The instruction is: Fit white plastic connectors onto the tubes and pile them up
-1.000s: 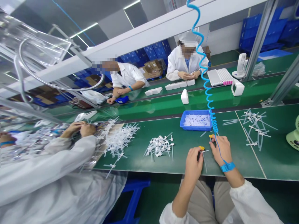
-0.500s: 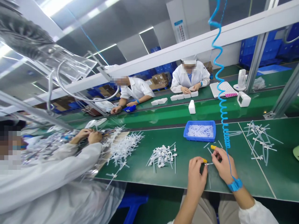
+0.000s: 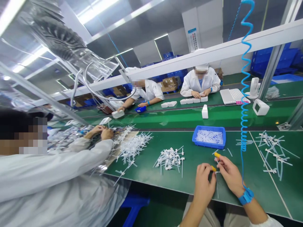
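My left hand (image 3: 205, 184) pinches a small white connector with thin translucent tubes (image 3: 217, 189), one hanging down toward the bench edge. Close beside it, my right hand (image 3: 229, 174) has thumb and forefinger together on a short piece of clear tube (image 3: 216, 160). Yellow finger cots cover a fingertip on each hand, and a blue wrist strap (image 3: 246, 196) circles my right wrist. Beyond my hands stands a blue tray (image 3: 194, 138) full of short cut tubes (image 3: 209, 136). Left of my hands lies a pile of white connectors with tubes (image 3: 169, 158).
More tube assemblies (image 3: 276, 151) are spread at the right. A larger heap (image 3: 136, 146) lies near a co-worker's sleeve (image 3: 71, 160) on the left. A coiled blue cord (image 3: 243, 126) hangs down to my wrist strap. Two people sit across the green conveyor (image 3: 165, 117).
My right hand has come in closer to my left fingertips. The whole view has shifted, so the bench appears farther right. Across the conveyor, a co-worker's hand now touches a white case.
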A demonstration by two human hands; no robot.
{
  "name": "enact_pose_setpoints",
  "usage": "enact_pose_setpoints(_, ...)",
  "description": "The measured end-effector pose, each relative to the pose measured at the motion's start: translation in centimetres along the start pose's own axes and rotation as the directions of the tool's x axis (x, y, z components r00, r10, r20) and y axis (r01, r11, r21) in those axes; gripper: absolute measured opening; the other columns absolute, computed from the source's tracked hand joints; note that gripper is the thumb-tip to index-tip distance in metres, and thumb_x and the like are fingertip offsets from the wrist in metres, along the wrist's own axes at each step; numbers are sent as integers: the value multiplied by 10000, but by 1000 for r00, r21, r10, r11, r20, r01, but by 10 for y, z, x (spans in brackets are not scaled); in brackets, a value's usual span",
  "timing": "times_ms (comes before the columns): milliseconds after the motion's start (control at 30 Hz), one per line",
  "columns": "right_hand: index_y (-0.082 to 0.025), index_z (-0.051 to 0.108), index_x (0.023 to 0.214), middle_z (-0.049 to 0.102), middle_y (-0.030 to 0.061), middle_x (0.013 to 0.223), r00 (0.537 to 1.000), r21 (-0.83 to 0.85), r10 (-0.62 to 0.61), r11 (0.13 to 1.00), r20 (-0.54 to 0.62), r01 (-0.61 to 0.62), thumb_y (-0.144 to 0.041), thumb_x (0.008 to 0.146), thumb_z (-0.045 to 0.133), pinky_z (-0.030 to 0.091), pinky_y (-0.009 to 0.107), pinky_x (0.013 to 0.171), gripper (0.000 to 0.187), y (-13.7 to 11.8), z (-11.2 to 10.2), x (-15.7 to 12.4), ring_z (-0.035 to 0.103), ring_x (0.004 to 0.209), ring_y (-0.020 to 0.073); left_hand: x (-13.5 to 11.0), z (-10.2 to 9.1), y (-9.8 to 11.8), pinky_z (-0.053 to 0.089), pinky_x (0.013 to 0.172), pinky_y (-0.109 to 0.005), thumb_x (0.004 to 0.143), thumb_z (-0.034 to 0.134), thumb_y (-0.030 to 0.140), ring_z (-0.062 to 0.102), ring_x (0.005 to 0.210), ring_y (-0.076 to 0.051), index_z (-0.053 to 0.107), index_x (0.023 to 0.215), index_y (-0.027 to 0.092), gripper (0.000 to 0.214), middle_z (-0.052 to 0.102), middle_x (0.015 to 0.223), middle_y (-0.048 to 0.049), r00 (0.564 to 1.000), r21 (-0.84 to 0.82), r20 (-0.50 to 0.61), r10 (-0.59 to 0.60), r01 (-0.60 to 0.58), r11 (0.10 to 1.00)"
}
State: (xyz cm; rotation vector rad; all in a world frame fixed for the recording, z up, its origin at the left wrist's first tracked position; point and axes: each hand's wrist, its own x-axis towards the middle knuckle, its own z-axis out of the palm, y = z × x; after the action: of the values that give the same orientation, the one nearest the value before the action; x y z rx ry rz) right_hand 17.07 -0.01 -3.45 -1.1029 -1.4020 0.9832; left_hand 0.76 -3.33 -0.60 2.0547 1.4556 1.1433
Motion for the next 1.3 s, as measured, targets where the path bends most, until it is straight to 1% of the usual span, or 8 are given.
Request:
enact_pose_setpoints(67,-244,710,1378,750,114,1231,1000,14,25,1000,-7,-25,-392,1025,593,654,357,905,399,2,-1,0,761,1036,227,0,1,-1,506,927,-382,938,569,16,580,1060,-256,612,1017,216,219,644,1086,-59,1000,-2,17,-5,5,1000)
enact_pose_setpoints(167,-240,726,1325,763,98,1135,998,49,50,998,-25,-49,-474,997,655,660,366,892,409,1,-1,0,774,963,227,0,2,-2,494,921,-380,942,570,8,572,1044,-252,604,999,212,215,645,1076,-55,999,-8,32,-13,13,1000)
enact_pose_setpoints(300,-225,730,1155,773,77,1017,994,93,107,990,-27,-104,-552,950,715,659,360,870,386,-2,-2,2,789,949,251,0,3,-2,482,945,-391,948,585,4,567,1056,-253,614,994,212,215,651,1081,-51,998,-14,50,-33,34,999)
enact_pose_setpoints(467,-226,740,1053,804,80,1004,989,-34,136,990,-57,-139,-587,908,729,638,345,831,389,-6,-7,0,781,913,261,0,4,0,484,945,-389,941,609,8,564,1063,-252,600,982,203,200,650,1098,-57,997,11,41,-60,59,998)
enact_pose_setpoints(633,-232,760,1037,814,70,958,995,-132,89,987,-52,-95,-566,938,712,608,326,731,352,-16,-10,-3,769,831,254,1,3,3,500,905,-376,928,620,15,582,1031,-250,592,972,213,205,655,1063,-47,999,41,10,-32,32,999)
enact_pose_setpoints(900,-245,761,1027,794,25,858,995,-186,66,981,78,-51,-486,981,675,535,293,619,260,-23,-11,-3,682,661,199,1,2,3,507,867,-382,957,613,57,594,1003,-260,571,971,220,169,660,1013,-49,1000,19,-7,-26,26,999)
enact_pose_setpoints(1100,-243,753,1016,784,16,864,994,-196,65,980,88,-46,-446,966,675,508,282,618,223,-27,-13,-4,655,654,182,-1,2,-1,525,887,-376,988,627,111,613,1028,-258,578,1056,226,142,646,1028,-49,998,10,-2,-70,70,998)
enact_pose_setpoints(1300,-234,717,1004,771,21,871,996,-252,63,967,61,-46,-372,941,639,516,284,639,170,-33,-13,-3,681,698,186,-2,5,-6,531,906,-392,977,638,128,622,1059,-267,575,1168,225,223,636,1090,-73,992,-11,12,-123,123,992)
